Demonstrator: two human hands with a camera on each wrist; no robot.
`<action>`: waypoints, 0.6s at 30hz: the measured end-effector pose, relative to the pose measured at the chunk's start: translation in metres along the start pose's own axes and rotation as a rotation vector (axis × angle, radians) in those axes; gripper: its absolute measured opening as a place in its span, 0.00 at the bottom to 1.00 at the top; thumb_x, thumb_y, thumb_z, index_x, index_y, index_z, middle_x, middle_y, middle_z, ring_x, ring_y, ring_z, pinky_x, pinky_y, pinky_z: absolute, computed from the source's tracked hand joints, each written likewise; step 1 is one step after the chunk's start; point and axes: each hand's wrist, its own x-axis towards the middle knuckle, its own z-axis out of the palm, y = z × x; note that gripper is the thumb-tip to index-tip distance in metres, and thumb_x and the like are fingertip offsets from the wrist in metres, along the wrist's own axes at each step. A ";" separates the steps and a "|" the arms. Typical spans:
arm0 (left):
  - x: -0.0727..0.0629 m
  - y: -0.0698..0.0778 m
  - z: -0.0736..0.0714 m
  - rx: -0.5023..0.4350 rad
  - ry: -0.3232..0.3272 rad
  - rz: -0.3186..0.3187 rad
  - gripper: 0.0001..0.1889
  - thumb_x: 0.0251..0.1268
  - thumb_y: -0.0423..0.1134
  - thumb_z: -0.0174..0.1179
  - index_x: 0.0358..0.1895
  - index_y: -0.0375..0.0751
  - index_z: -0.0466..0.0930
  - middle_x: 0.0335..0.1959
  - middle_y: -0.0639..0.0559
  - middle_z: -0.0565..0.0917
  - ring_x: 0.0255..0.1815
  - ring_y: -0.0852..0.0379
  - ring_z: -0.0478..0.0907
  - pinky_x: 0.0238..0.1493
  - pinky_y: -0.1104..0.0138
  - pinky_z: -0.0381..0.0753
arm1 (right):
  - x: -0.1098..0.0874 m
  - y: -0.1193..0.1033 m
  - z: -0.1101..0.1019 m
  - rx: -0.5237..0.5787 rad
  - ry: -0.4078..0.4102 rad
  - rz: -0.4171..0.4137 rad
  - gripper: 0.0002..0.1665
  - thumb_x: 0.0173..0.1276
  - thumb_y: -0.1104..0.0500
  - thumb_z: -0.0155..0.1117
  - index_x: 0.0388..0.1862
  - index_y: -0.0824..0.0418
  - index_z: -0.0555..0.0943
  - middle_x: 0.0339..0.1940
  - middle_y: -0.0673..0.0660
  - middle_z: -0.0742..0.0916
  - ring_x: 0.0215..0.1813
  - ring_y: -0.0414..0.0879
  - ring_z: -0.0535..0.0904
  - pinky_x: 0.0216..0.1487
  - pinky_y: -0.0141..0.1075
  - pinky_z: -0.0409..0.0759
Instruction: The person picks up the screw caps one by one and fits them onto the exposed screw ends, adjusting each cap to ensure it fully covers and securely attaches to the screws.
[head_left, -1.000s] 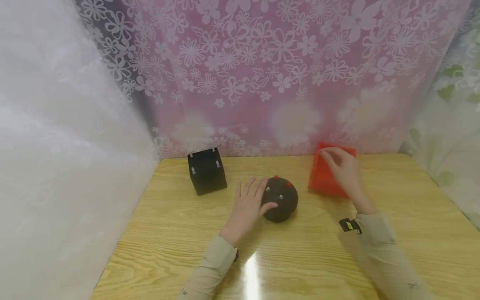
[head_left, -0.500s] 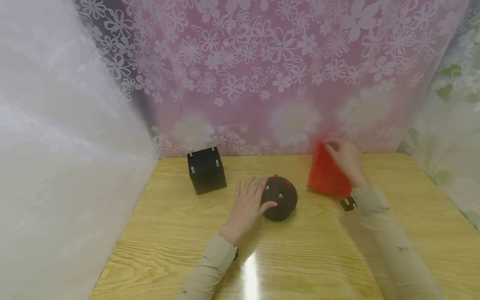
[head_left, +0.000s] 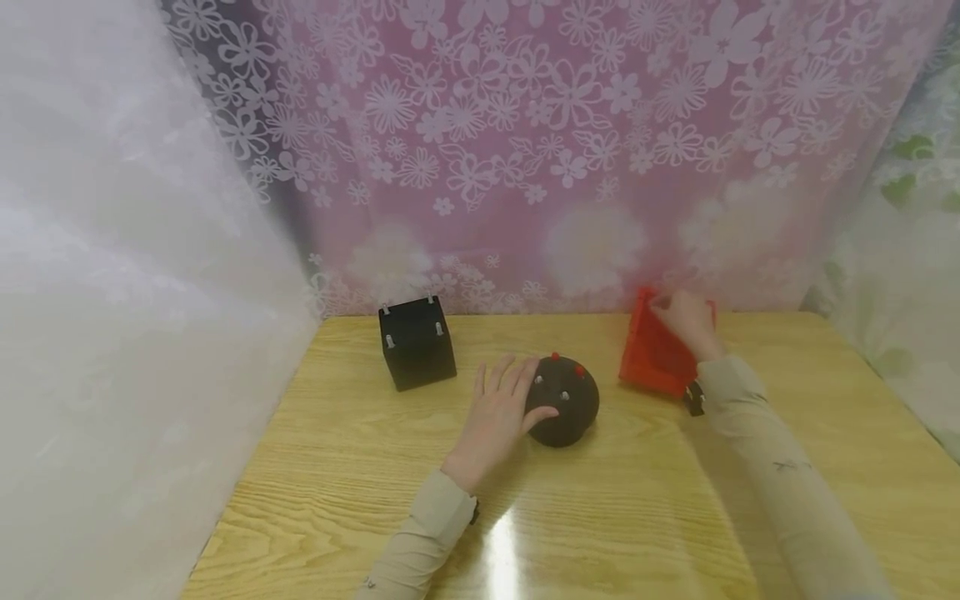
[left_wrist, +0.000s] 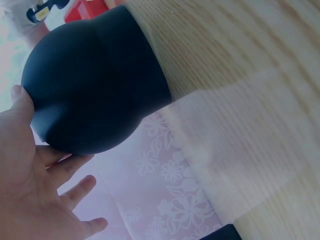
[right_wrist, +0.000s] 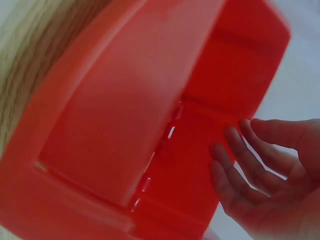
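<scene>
A black rounded stand (head_left: 566, 415) with a dome-like body sits mid-table; two red caps and two clear pegs show on its upper face. My left hand (head_left: 495, 417) holds its left side. In the left wrist view, the thumb lies on one side of the dome (left_wrist: 85, 95) and two fingers on the other, the remaining fingers spread free. My right hand (head_left: 688, 325) is at the open mouth of a red bin (head_left: 656, 358). Its thumb and index tips come together in the right wrist view, the other fingers (right_wrist: 240, 187) bent; I cannot tell whether something small is between them.
A black box (head_left: 418, 354) stands at the back left, with several clear pegs upright on its top. A pink floral curtain (head_left: 480, 150) hangs behind the wooden table (head_left: 360, 467). Pale curtains close off both sides.
My right hand and forearm have moved forward to the red bin, its fingers lower against it than a second ago. The left hand keeps its place on the black stand.
</scene>
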 end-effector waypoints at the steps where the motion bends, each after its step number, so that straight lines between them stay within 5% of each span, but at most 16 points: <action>1: 0.000 0.000 0.000 0.002 -0.002 0.000 0.42 0.70 0.66 0.50 0.79 0.44 0.57 0.74 0.47 0.70 0.79 0.44 0.58 0.76 0.39 0.56 | 0.001 0.002 0.002 0.008 -0.016 -0.003 0.19 0.74 0.62 0.56 0.51 0.79 0.81 0.52 0.77 0.83 0.54 0.74 0.79 0.53 0.64 0.77; 9: 0.000 0.000 0.000 0.009 -0.005 -0.007 0.43 0.71 0.67 0.49 0.80 0.45 0.57 0.74 0.49 0.70 0.79 0.45 0.59 0.76 0.40 0.57 | 0.010 0.014 0.010 -0.067 -0.121 0.007 0.18 0.64 0.65 0.54 0.46 0.75 0.84 0.41 0.73 0.86 0.37 0.63 0.81 0.38 0.58 0.81; 18: 0.000 -0.001 -0.001 0.010 -0.008 -0.010 0.43 0.71 0.67 0.48 0.80 0.44 0.57 0.75 0.49 0.70 0.79 0.46 0.59 0.76 0.40 0.57 | 0.013 0.020 0.019 -0.070 -0.190 0.000 0.19 0.60 0.67 0.58 0.49 0.76 0.82 0.47 0.75 0.85 0.44 0.71 0.82 0.43 0.61 0.82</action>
